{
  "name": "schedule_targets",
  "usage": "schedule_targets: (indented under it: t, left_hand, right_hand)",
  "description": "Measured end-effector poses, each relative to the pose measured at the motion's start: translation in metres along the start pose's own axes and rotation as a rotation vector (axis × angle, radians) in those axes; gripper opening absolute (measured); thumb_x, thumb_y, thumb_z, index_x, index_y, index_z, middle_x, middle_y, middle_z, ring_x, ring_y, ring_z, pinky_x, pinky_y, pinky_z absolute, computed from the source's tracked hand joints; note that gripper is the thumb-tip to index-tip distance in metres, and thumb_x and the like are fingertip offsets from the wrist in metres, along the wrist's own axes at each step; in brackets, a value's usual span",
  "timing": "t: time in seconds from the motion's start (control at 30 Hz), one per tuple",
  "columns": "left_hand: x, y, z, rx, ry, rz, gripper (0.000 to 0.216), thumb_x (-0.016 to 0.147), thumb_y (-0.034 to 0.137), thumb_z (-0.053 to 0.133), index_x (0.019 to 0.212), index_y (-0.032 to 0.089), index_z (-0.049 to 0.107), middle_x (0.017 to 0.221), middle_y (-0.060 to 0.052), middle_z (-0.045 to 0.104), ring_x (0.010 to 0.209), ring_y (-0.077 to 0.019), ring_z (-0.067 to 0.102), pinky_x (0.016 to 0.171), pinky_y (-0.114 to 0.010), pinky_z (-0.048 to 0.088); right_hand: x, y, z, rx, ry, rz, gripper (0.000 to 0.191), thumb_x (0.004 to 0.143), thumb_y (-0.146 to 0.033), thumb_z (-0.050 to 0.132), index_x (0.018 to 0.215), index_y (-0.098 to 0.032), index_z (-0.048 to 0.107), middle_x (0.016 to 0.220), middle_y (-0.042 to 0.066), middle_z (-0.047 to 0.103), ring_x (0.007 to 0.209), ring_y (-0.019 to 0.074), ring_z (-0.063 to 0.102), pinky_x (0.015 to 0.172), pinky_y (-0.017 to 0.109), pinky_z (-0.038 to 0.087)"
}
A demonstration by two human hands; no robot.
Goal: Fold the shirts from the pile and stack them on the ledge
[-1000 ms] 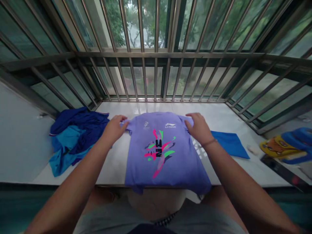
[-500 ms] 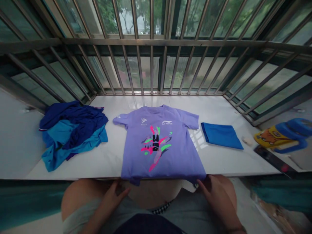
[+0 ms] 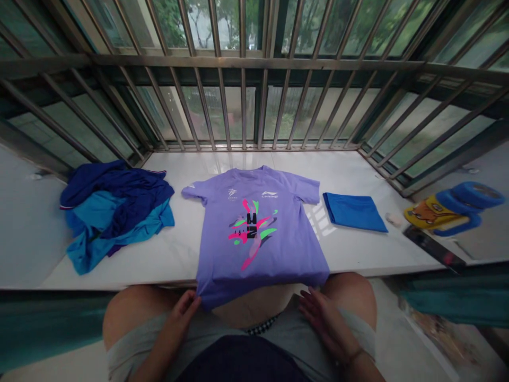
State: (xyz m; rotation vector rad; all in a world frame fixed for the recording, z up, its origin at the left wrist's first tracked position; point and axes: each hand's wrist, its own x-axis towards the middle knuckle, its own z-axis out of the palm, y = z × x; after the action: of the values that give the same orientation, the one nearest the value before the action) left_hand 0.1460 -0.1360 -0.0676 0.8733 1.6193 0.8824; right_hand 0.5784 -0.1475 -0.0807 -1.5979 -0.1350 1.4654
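A purple T-shirt with a bright printed design lies spread face up on the white ledge, collar toward the window. Its bottom hem hangs over the front edge. My left hand pinches the hem's left corner between closed fingers. Just below the hem's right part is my right hand, its fingers stretched out and apart, holding nothing. Right of the shirt lies a folded blue cloth. On the left a heap of dark and light blue clothes sits crumpled.
Metal bars and windows close off the back of the white ledge. At the far right stand a yellow and blue bottle and a dark flat box. My knees are against the ledge's front.
My left hand has closed on the shirt's left hem corner, which now hangs lower over the edge. My right hand has moved left, off the right corner, and opened. The view has shifted slightly.
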Motion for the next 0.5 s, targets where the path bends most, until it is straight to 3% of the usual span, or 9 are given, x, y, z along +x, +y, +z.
schedule_targets:
  t: [0.07,0.23,0.33,0.5]
  left_hand:
    - [-0.004,0.002,0.002,-0.209,0.020,-0.055,0.059,0.071,0.078,0.085,0.087,0.023,0.072,0.082,-0.001,0.070,0.082,-0.0223,0.068,0.078,-0.030,0.056]
    - [-0.009,0.008,0.004,-0.496,-0.031,-0.165,0.053,0.073,0.066,0.091,0.096,0.021,0.074,0.098,-0.007,0.077,0.088,-0.0250,0.073,0.077,-0.033,0.059]
    - [-0.013,0.007,0.004,-0.457,0.045,-0.184,0.059,0.075,0.069,0.089,0.104,0.022,0.070,0.098,-0.005,0.078,0.087,-0.0254,0.075,0.073,-0.033,0.059]
    - [-0.013,-0.001,-0.001,-0.170,0.110,-0.176,0.065,0.071,0.078,0.086,0.098,0.025,0.060,0.069,0.006,0.069,0.059,-0.0178,0.065,0.055,-0.024,0.048]
  right_hand:
    - [-0.004,0.008,0.016,0.191,-0.077,0.098,0.056,0.068,-0.049,0.097,0.113,-0.027,0.073,0.120,0.004,0.081,0.114,0.0263,0.077,0.093,0.038,0.065]
    - [0.002,0.014,0.038,0.396,-0.058,0.074,0.036,0.076,-0.039,0.091,0.107,-0.030,0.075,0.105,-0.003,0.083,0.107,0.0238,0.078,0.094,0.040,0.066]
    - [-0.007,0.013,0.037,0.372,-0.107,0.038,0.043,0.076,-0.041,0.091,0.114,-0.027,0.076,0.115,0.001,0.084,0.123,0.0282,0.075,0.103,0.045,0.064]
    - [-0.050,0.009,0.019,0.186,-0.146,-0.036,0.058,0.081,-0.057,0.088,0.127,-0.024,0.075,0.132,0.008,0.080,0.129,0.0315,0.072,0.106,0.048,0.061]
